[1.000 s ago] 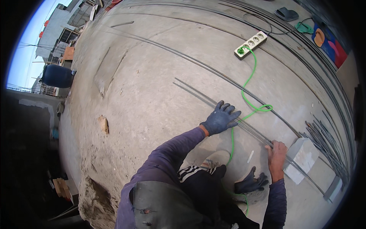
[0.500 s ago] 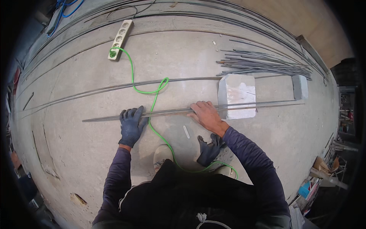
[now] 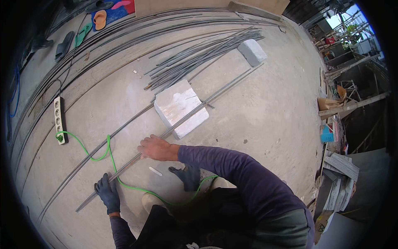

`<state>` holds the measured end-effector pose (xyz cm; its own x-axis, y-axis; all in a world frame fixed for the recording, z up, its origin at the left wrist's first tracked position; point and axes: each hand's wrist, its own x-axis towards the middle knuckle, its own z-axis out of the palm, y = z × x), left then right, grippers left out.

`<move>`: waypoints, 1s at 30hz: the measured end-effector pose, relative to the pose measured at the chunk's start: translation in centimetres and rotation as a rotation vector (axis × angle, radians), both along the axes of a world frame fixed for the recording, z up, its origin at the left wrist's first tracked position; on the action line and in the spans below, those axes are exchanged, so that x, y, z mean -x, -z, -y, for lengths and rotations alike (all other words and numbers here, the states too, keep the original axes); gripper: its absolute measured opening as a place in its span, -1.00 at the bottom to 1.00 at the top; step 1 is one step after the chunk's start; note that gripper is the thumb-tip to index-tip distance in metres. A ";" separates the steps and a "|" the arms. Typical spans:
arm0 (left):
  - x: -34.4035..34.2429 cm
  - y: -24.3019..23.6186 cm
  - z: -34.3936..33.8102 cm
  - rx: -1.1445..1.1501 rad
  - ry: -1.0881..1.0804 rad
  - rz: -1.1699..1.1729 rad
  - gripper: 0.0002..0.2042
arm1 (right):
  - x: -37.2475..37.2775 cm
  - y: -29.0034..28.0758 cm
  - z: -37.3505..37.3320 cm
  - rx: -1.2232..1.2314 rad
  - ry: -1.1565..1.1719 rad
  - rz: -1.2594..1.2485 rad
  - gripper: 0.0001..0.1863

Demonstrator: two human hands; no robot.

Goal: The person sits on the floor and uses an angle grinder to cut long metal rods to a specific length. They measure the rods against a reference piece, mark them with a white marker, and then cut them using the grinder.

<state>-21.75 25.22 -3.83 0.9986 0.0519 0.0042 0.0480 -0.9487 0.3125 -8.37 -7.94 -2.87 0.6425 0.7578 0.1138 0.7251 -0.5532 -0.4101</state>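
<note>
My left hand (image 3: 107, 193), in a dark glove, grips the lower-left part of several thin steel rods (image 3: 228, 86) lying diagonally before me. My bare right hand (image 3: 157, 147) is closed on the same rods farther up, just short of a white block (image 3: 176, 106) that they cross. A smaller pale block (image 3: 251, 52) sits near their far end. A green cord (image 3: 108, 145) runs under the rods between my hands. A dark loose glove (image 3: 186, 178) lies by my foot, next to a short pale strip (image 3: 155, 171).
A pile of cut rods (image 3: 178, 62) and long bars lie beyond the blocks. A power strip (image 3: 58, 112) is at left, sandals (image 3: 99, 18) at top left, a plywood board (image 3: 166, 6) behind. Clutter and scaffolding (image 3: 344, 66) line the right edge.
The view has swung rightward across the floor, bringing the right edge into sight. Both hands still hold the rods, whose left ends, apart a second ago, now lie together.
</note>
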 end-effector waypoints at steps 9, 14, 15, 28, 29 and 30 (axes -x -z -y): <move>-0.9 -1.2 -0.2 0.079 -0.037 0.010 -0.66 | -1.7 -2.2 -0.9 0.077 -0.018 -0.152 -0.68; -0.7 -1.3 -1.5 0.062 -0.058 0.003 -0.61 | -1.2 -3.1 -2.1 0.095 0.036 -0.074 -0.63; -0.5 -1.2 -1.6 0.075 -0.073 -0.005 -0.59 | -1.0 -2.9 -2.1 0.119 0.051 -0.082 -0.62; 0.0 -1.7 -1.1 0.147 -0.100 -0.093 -0.53 | -1.3 -3.1 -2.3 0.092 0.143 -0.248 -0.62; -0.1 -1.8 -1.1 0.147 -0.097 -0.101 -0.53 | -1.5 -3.0 -2.3 0.080 0.143 -0.243 -0.61; -0.1 -1.7 -1.1 0.152 -0.097 -0.082 -0.53 | -1.7 -3.1 -2.2 0.077 0.130 -0.256 -0.61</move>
